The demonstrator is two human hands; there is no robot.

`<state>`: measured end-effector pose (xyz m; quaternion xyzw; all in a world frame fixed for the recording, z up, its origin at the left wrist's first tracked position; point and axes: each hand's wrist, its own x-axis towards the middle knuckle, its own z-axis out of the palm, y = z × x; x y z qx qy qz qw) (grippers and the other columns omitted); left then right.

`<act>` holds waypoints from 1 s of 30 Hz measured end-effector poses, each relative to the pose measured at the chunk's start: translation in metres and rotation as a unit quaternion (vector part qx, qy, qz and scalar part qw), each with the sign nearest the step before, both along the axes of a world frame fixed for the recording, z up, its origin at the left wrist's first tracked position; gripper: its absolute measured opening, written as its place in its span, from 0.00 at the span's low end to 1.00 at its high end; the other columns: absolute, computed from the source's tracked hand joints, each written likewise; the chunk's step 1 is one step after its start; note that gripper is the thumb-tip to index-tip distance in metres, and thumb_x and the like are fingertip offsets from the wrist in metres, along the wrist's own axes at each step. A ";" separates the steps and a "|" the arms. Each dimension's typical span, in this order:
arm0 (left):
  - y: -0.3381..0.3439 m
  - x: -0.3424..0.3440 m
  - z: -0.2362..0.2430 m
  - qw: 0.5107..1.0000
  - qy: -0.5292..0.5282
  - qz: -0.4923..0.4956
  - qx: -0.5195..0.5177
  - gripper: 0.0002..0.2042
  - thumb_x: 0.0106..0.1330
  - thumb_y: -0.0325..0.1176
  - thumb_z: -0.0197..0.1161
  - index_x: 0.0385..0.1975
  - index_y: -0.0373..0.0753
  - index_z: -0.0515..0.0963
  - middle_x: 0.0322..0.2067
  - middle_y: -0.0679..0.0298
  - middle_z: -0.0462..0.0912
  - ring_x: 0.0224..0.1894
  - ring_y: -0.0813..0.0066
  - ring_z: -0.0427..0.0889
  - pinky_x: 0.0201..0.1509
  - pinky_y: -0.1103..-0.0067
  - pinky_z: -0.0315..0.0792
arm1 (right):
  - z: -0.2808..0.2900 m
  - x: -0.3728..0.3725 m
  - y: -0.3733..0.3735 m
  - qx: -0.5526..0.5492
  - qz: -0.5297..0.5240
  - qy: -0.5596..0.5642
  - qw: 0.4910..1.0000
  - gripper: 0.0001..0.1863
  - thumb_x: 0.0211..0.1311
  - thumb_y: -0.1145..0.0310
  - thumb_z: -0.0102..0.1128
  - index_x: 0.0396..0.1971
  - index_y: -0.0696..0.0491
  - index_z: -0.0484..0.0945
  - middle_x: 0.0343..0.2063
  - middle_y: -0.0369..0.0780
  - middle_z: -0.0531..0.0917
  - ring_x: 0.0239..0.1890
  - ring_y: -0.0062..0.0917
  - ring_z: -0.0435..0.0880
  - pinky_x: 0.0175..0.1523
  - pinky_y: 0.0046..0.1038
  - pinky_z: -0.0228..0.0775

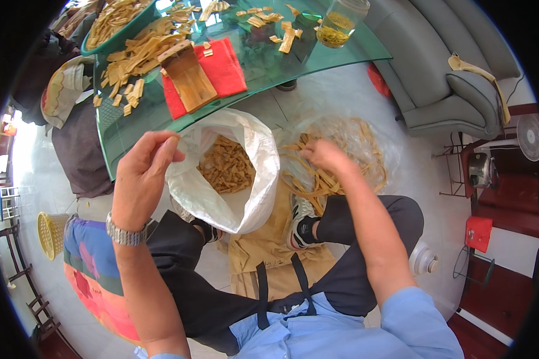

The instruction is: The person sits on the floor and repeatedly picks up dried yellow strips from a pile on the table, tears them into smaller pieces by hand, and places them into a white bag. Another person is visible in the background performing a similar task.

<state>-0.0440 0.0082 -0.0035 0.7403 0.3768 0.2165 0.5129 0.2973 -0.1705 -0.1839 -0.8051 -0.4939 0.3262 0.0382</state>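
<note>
My left hand (145, 170), a metal watch on its wrist, is raised at the left rim of a white woven sack (260, 191). Its fingers are curled and pinched together; whether anything is between them does not show. Inside the sack lie many short tan cut pieces (226, 166). To the right, my right hand (326, 155) is closed on tan dried strips (326, 182), at a clear plastic bag (380, 149) full of long ones. The fingertips are partly hidden. The sack stands open between my feet.
A glass table (257, 72) ahead bears loose pieces (144, 54), a green basket (105, 45), a wooden block (190, 78) on red cloth (227, 69) and a jar (340, 24). A grey sofa (431, 60) stands right; brown packaging (281, 263) lies under me.
</note>
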 end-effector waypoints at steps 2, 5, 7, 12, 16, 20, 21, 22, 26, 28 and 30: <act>-0.002 -0.004 0.002 0.999 0.041 -0.002 0.009 0.10 0.76 0.32 0.59 0.48 0.30 0.78 0.34 0.66 0.84 0.38 0.82 0.82 0.45 0.83 0.75 | -0.054 -0.012 -0.009 -0.073 -0.012 0.023 0.997 0.22 0.70 0.54 0.52 0.48 0.56 0.84 0.49 0.51 0.85 0.51 0.47 0.84 0.56 0.43 0.75; -0.003 -0.010 0.006 0.995 0.098 0.002 0.022 0.10 0.76 0.31 0.59 0.48 0.31 0.79 0.33 0.65 0.84 0.38 0.81 0.82 0.45 0.83 0.74 | -0.132 -0.047 -0.034 -0.152 0.039 0.001 0.988 0.18 0.70 0.61 0.53 0.47 0.56 0.85 0.49 0.49 0.86 0.54 0.44 0.84 0.57 0.43 0.75; -0.007 -0.006 0.004 0.992 0.126 0.000 0.018 0.10 0.75 0.30 0.59 0.47 0.31 0.79 0.31 0.64 0.84 0.37 0.80 0.82 0.44 0.83 0.73 | -0.169 -0.072 -0.056 -0.153 0.010 -0.042 0.987 0.16 0.68 0.64 0.55 0.47 0.55 0.85 0.50 0.47 0.86 0.57 0.43 0.82 0.58 0.44 0.73; -0.009 0.000 0.002 0.983 0.181 -0.033 0.012 0.09 0.74 0.30 0.60 0.47 0.31 0.79 0.30 0.62 0.84 0.35 0.79 0.81 0.41 0.81 0.73 | -0.192 -0.096 -0.083 -0.054 -0.029 -0.113 0.992 0.16 0.64 0.69 0.56 0.49 0.53 0.85 0.51 0.46 0.86 0.62 0.41 0.78 0.62 0.49 0.67; -0.011 0.002 -0.005 0.986 0.152 -0.050 0.040 0.09 0.73 0.30 0.61 0.47 0.32 0.79 0.31 0.61 0.84 0.34 0.76 0.83 0.40 0.80 0.74 | -0.171 -0.094 -0.069 -0.188 0.100 -0.073 0.974 0.18 0.65 0.65 0.55 0.53 0.54 0.81 0.50 0.48 0.85 0.53 0.42 0.84 0.57 0.45 0.72; -0.012 0.019 0.002 0.985 0.132 -0.093 0.068 0.09 0.72 0.29 0.61 0.47 0.32 0.78 0.31 0.57 0.85 0.34 0.71 0.84 0.41 0.77 0.76 | -0.151 -0.069 -0.055 -0.035 -0.082 0.003 0.996 0.17 0.68 0.59 0.57 0.47 0.55 0.83 0.46 0.48 0.86 0.48 0.43 0.85 0.51 0.42 0.75; -0.013 0.024 0.004 0.985 0.119 -0.107 0.068 0.09 0.72 0.29 0.61 0.46 0.32 0.78 0.31 0.57 0.85 0.34 0.70 0.84 0.41 0.77 0.76 | -0.144 -0.051 -0.047 0.050 -0.152 0.009 0.987 0.17 0.69 0.57 0.57 0.45 0.55 0.84 0.45 0.48 0.87 0.46 0.43 0.86 0.49 0.41 0.76; -0.015 0.026 0.004 0.984 0.110 -0.118 0.069 0.09 0.72 0.29 0.61 0.46 0.32 0.78 0.31 0.56 0.85 0.33 0.69 0.84 0.41 0.76 0.76 | -0.124 -0.030 -0.034 0.051 -0.151 0.032 0.987 0.18 0.70 0.56 0.58 0.43 0.56 0.83 0.39 0.47 0.86 0.42 0.40 0.85 0.46 0.39 0.76; -0.015 0.012 -0.004 0.987 0.103 -0.115 0.050 0.10 0.72 0.32 0.62 0.46 0.33 0.79 0.31 0.55 0.85 0.33 0.69 0.84 0.40 0.76 0.77 | 0.050 -0.002 0.016 0.066 -0.140 0.223 0.962 0.18 0.74 0.54 0.56 0.41 0.56 0.79 0.21 0.37 0.79 0.23 0.22 0.77 0.36 0.30 0.76; -0.019 0.023 -0.005 0.985 0.081 -0.144 0.039 0.10 0.72 0.32 0.62 0.45 0.32 0.79 0.31 0.55 0.85 0.33 0.69 0.84 0.41 0.75 0.77 | 0.121 0.000 0.004 0.118 -0.195 0.360 0.905 0.19 0.76 0.51 0.55 0.40 0.55 0.78 0.17 0.32 0.74 0.17 0.16 0.73 0.34 0.27 0.77; -0.025 0.033 0.001 0.981 0.073 -0.176 0.025 0.11 0.71 0.32 0.63 0.47 0.32 0.79 0.33 0.55 0.85 0.35 0.70 0.84 0.42 0.74 0.78 | 0.191 -0.013 -0.008 0.217 -0.221 0.476 0.823 0.20 0.76 0.50 0.54 0.43 0.56 0.77 0.15 0.31 0.73 0.15 0.16 0.73 0.31 0.27 0.79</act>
